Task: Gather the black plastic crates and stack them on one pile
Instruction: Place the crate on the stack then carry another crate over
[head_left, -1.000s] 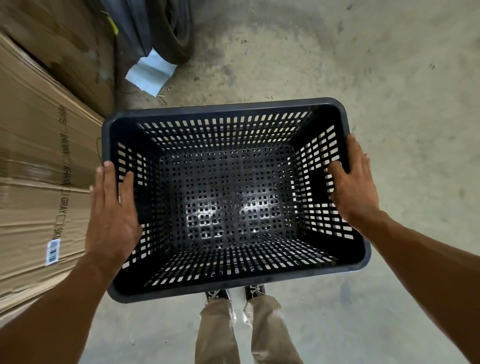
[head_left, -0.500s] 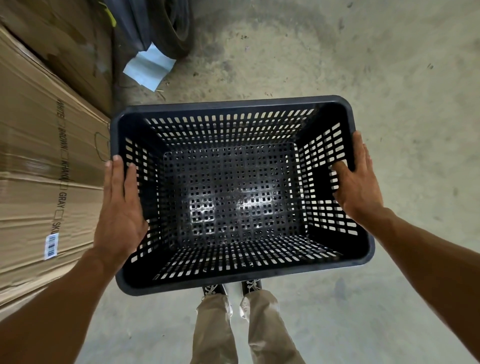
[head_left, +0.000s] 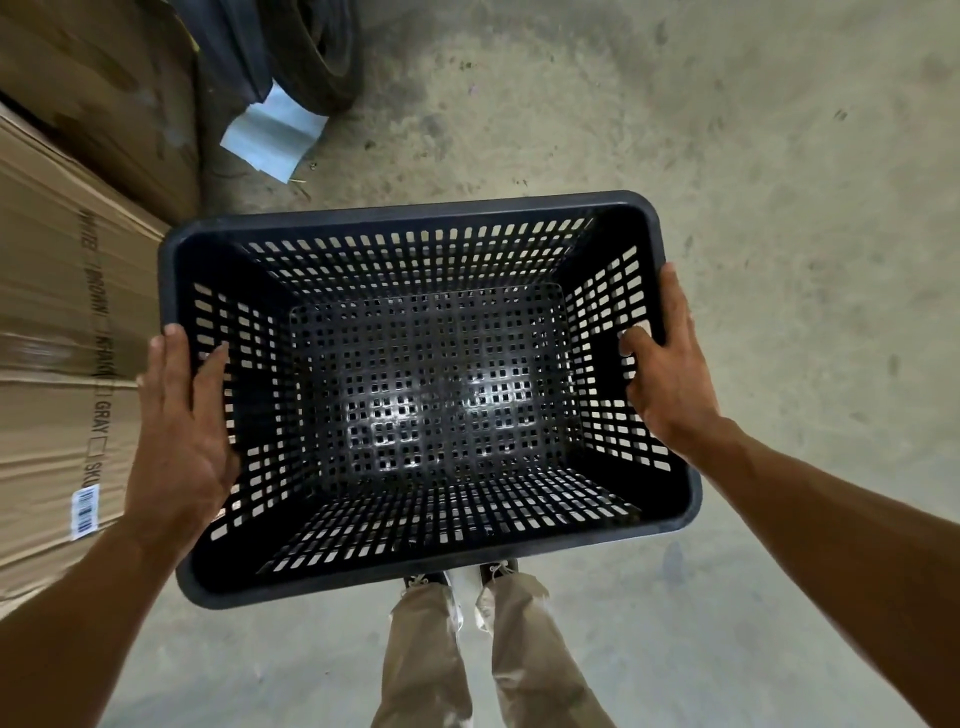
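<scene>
A black plastic crate (head_left: 410, 210) with slotted walls and a perforated floor is held upright in front of me, above the concrete floor, open side up and empty. My left hand (head_left: 179, 431) grips its left rim, thumb inside the wall. My right hand (head_left: 670, 374) grips the right rim the same way, thumb hooked over the edge. No other crates are in view.
Large flat cardboard boxes (head_left: 57, 332) lie close on the left. A black tyre (head_left: 322, 57) and a pale blue sheet (head_left: 270, 132) sit at the top left. Bare concrete floor (head_left: 779, 208) spreads to the right. My legs and shoes (head_left: 467, 649) show below the crate.
The crate stays in both hands and has shifted slightly right and away from the cardboard boxes; the view has moved a little with it.
</scene>
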